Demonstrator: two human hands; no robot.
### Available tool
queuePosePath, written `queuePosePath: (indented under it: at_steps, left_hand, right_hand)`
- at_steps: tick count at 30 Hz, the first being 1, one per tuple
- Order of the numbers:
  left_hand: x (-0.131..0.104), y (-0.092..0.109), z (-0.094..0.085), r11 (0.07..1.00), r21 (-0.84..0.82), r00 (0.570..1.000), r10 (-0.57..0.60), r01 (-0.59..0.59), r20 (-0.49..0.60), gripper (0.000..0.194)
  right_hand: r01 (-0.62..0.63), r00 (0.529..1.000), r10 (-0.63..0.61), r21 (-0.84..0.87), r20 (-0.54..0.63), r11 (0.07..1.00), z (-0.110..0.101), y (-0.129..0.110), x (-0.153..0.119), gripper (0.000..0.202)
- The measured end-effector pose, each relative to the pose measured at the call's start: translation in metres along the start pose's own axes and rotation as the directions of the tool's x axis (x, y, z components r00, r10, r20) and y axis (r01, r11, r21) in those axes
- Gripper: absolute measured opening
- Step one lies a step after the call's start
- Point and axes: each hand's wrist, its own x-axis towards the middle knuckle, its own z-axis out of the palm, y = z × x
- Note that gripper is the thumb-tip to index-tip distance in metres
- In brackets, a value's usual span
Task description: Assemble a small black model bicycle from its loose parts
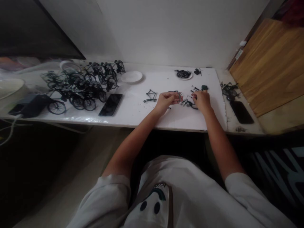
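Over the white tabletop, my left hand (167, 100) is closed around a small dark model-bicycle part (179, 96), which pokes out past the fingertips. My right hand (201, 99) faces it, thumb and fingers pinched together; what they hold, if anything, is too small to make out. Between and below the hands lie a small black wheel and loose bicycle parts (188, 104). A dark miniature bicycle frame (151, 95) rests left of my left hand. Just beyond my right hand are a dark green piece (204, 87) and a thin black tool-like rod (195, 88).
Several black model bicycles (83, 87) crowd the table's left side, beside a phone (110, 104) and a white plate (132, 77). At the back, a small dish (184, 75) holds black parts. Another phone (241, 112) and dark parts (230, 91) lie right, near a wooden panel (270, 66).
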Motion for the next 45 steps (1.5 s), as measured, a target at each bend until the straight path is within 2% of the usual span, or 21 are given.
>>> queuePosePath:
  at_steps: [3,9,14,17,20,22,29,37,42,45]
  left_hand:
    - [0.001,0.000,0.000,1.000,-0.014,1.000,-0.018,0.018,0.008,0.028]
    - [0.001,0.003,0.000,0.996,-0.079,0.999,-0.036,0.035,-0.014,0.029]
    - [0.001,0.010,0.001,0.978,-0.201,0.998,-0.060,0.056,-0.011,0.031]
    - [0.000,0.014,0.001,0.967,-0.243,0.997,-0.079,0.071,-0.024,0.026]
    - [0.001,0.014,0.001,0.966,-0.245,0.996,-0.089,0.080,-0.026,0.022]
    - [0.001,0.014,0.000,0.971,-0.226,0.996,-0.088,0.082,-0.018,0.022]
    - [0.001,0.012,-0.003,0.985,-0.160,0.998,-0.068,0.065,-0.017,0.028]
    - [0.003,0.010,-0.006,0.974,-0.200,0.994,-0.106,0.108,0.022,0.029]
    - [0.003,0.012,-0.006,0.970,-0.213,0.993,-0.108,0.114,0.036,0.028]
    - [0.002,0.012,-0.005,0.971,-0.209,0.993,-0.107,0.113,0.043,0.028]
  right_hand:
    - [0.040,0.997,-0.036,0.055,-0.072,0.998,-0.001,0.000,0.002,0.030]
    - [0.175,0.951,-0.065,0.354,-0.302,0.919,-0.004,-0.011,0.005,0.024]
    - [0.337,0.862,-0.058,0.484,-0.504,0.807,-0.011,-0.025,0.005,0.018]
    - [0.393,0.820,0.006,0.569,-0.573,0.722,-0.012,-0.034,0.005,0.026]
    - [0.411,0.820,0.056,0.654,-0.570,0.635,-0.011,-0.045,0.002,0.036]
    - [0.401,0.824,0.081,0.678,-0.561,0.616,-0.011,-0.053,-0.001,0.039]
    - [0.314,0.840,0.119,0.653,-0.529,0.689,-0.006,-0.063,-0.007,0.045]
    - [0.247,0.856,0.190,0.704,-0.480,0.666,0.008,-0.061,-0.004,0.053]
    - [0.268,0.856,0.204,0.745,-0.474,0.610,0.012,-0.061,-0.002,0.051]
    - [0.255,0.851,0.225,0.748,-0.474,0.613,0.014,-0.059,0.000,0.051]
